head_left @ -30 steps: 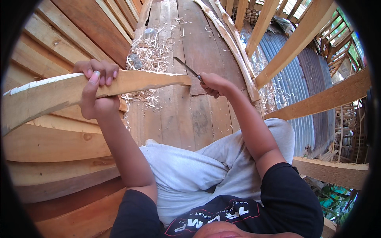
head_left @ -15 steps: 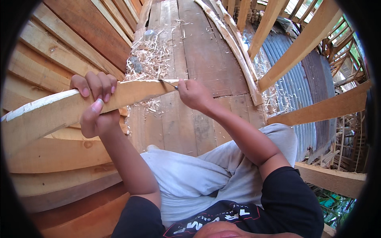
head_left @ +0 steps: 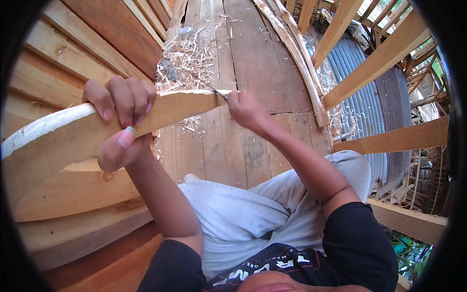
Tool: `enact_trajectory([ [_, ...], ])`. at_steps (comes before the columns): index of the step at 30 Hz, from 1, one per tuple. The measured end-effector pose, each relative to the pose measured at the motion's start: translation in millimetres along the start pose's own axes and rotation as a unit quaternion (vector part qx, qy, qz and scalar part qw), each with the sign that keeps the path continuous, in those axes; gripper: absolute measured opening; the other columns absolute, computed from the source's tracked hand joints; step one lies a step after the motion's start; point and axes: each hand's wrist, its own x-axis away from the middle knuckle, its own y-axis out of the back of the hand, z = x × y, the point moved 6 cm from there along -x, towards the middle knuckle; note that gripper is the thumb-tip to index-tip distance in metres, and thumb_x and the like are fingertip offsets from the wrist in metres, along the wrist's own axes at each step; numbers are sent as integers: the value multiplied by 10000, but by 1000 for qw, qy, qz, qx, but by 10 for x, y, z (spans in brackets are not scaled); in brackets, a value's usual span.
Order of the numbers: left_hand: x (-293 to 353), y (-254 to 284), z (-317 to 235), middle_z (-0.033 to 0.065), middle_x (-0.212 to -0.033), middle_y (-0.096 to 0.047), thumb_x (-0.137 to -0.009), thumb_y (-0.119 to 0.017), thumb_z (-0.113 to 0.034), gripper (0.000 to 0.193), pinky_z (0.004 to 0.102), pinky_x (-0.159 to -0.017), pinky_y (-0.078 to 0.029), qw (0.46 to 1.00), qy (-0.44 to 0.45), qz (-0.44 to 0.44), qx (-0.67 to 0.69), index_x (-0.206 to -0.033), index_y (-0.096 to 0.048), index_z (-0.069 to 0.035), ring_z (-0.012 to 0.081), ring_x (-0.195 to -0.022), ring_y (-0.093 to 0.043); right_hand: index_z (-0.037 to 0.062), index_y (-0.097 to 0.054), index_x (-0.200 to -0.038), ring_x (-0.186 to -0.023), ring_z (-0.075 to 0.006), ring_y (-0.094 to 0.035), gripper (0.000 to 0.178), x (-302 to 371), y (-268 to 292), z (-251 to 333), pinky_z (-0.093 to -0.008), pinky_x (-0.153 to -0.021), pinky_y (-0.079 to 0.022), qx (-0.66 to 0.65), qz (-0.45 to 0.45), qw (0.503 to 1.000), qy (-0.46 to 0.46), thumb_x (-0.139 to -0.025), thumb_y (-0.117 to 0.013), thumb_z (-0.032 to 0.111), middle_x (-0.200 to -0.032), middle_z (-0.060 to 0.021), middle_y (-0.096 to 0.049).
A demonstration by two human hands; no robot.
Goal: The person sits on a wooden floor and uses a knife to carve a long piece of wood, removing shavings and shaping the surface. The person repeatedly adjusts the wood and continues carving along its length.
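Observation:
My left hand (head_left: 121,117) is wrapped round a long curved wooden plank (head_left: 175,109), fingers over its pale top edge and thumb on the near face. The plank runs from the left rim to the middle of the view, its top edge shaved white. At its right end, my right hand (head_left: 247,111) is closed on a knife (head_left: 217,92). The thin dark blade lies against the plank's top edge near the tip; the handle is mostly hidden in my fist.
Wood shavings (head_left: 189,61) are heaped on the plank floor (head_left: 253,146) beyond my hands, with a clear cup-like object (head_left: 186,32) among them. Stacked boards (head_left: 68,48) line the left side. Long peeled poles (head_left: 292,58), slatted posts (head_left: 379,63) and corrugated sheets (head_left: 357,73) are at the right.
My right hand and the knife have shifted slightly right and up relative to the view. The left hand keeps its hold on the plank, and the view has shifted a little.

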Motion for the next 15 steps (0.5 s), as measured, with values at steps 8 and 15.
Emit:
enact_trajectory([
  [8, 9, -17, -60, 51, -710, -430, -623, -553, -79, 338, 317, -699, -395, 985, -55, -145, -79, -933, -420, -89, 169, -680, -446, -111, -600, -814, -817, -447, -610, 519, -158, -53, -516, -479, -796, -457, 3, -8, 998, -57, -891, -305, 308, -809, -319, -604],
  [15, 243, -51, 28, 27, -729, -421, -876, -554, -189, 124, 374, -801, -404, 909, -47, -387, -150, -916, -461, -117, 179, -740, -466, -127, -609, -897, -850, -455, -603, 527, -195, -13, -475, -484, -812, -462, 26, 33, 998, -45, -893, -307, 305, -860, -324, -609],
])
